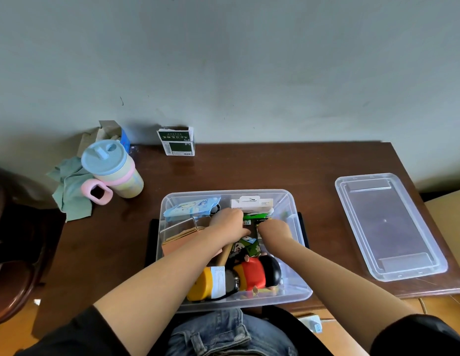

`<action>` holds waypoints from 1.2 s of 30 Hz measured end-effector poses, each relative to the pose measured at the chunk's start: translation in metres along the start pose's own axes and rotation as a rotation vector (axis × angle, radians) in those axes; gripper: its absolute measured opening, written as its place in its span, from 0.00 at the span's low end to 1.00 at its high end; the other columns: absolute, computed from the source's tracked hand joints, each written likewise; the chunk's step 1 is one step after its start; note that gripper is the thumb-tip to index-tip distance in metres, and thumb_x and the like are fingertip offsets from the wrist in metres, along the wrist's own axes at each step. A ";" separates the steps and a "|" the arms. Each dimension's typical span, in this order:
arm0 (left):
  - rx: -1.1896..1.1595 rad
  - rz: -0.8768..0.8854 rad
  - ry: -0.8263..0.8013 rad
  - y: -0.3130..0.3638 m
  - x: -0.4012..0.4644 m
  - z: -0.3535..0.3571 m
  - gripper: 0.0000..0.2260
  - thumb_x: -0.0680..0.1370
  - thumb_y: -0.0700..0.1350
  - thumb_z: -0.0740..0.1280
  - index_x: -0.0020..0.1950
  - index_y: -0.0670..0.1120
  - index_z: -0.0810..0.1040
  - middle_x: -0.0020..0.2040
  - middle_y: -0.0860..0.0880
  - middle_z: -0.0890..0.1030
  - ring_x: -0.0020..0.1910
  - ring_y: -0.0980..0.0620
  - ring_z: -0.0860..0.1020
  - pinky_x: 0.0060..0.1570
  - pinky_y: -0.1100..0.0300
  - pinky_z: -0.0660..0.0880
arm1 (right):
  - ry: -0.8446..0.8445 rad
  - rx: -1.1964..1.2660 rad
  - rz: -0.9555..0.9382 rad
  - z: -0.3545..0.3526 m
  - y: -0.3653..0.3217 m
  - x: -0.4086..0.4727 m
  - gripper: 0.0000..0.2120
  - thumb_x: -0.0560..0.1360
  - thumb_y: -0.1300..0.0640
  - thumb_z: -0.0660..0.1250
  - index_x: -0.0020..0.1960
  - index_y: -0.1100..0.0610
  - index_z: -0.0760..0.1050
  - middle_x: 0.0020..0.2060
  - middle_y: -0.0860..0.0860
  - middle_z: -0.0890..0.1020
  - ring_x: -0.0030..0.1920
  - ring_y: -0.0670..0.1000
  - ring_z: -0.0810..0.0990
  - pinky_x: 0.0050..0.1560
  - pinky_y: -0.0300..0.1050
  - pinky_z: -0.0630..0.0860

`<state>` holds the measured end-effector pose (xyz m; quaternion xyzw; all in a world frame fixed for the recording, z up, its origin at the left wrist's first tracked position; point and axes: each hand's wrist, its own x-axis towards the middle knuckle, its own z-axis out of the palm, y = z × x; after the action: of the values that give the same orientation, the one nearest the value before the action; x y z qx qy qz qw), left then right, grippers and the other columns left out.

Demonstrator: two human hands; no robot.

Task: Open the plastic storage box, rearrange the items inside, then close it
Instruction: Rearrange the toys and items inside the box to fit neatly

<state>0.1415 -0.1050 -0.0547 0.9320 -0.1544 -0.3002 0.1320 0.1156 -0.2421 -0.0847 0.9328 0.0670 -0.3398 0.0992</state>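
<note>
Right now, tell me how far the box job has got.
Opening is done: the lid lies flat on the table, right of the box. Rearranging is in hand: the left hand and right hand are both inside the box, at a green packet. Closing is left.

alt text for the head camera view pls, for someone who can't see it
Both hands, left and right, reach into an open clear plastic box of small items on a dark wooden table. The lid lies flat to the right; a lidded pastel cup stands at left.
</note>
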 end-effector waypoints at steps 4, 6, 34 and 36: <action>0.008 -0.017 0.056 0.001 -0.003 -0.002 0.16 0.75 0.54 0.69 0.54 0.43 0.78 0.49 0.45 0.81 0.49 0.46 0.79 0.39 0.57 0.71 | 0.030 0.033 0.018 0.003 -0.001 0.001 0.07 0.71 0.68 0.62 0.45 0.61 0.76 0.50 0.55 0.82 0.51 0.57 0.81 0.41 0.43 0.71; 0.016 -0.016 0.076 0.000 -0.003 -0.002 0.17 0.75 0.55 0.69 0.54 0.43 0.78 0.50 0.45 0.81 0.49 0.45 0.78 0.40 0.56 0.71 | 0.034 0.068 0.027 0.005 -0.001 0.003 0.07 0.71 0.69 0.63 0.46 0.61 0.76 0.50 0.56 0.82 0.52 0.57 0.81 0.40 0.44 0.71; 0.040 -0.030 0.107 0.002 -0.007 -0.010 0.20 0.73 0.56 0.71 0.58 0.44 0.76 0.56 0.46 0.79 0.53 0.46 0.78 0.48 0.55 0.74 | -0.023 -0.180 -0.087 -0.018 0.011 -0.003 0.12 0.73 0.69 0.62 0.35 0.57 0.65 0.36 0.51 0.73 0.52 0.55 0.80 0.39 0.42 0.69; 0.037 -0.028 0.102 0.002 -0.007 -0.011 0.20 0.73 0.56 0.71 0.57 0.44 0.77 0.55 0.46 0.79 0.53 0.46 0.78 0.48 0.55 0.74 | -0.053 -0.192 -0.092 -0.015 0.008 -0.001 0.08 0.73 0.69 0.63 0.42 0.58 0.72 0.36 0.51 0.73 0.53 0.55 0.80 0.40 0.42 0.71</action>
<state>0.1423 -0.1030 -0.0422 0.9504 -0.1401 -0.2512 0.1182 0.1257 -0.2462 -0.0713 0.9055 0.1395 -0.3608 0.1744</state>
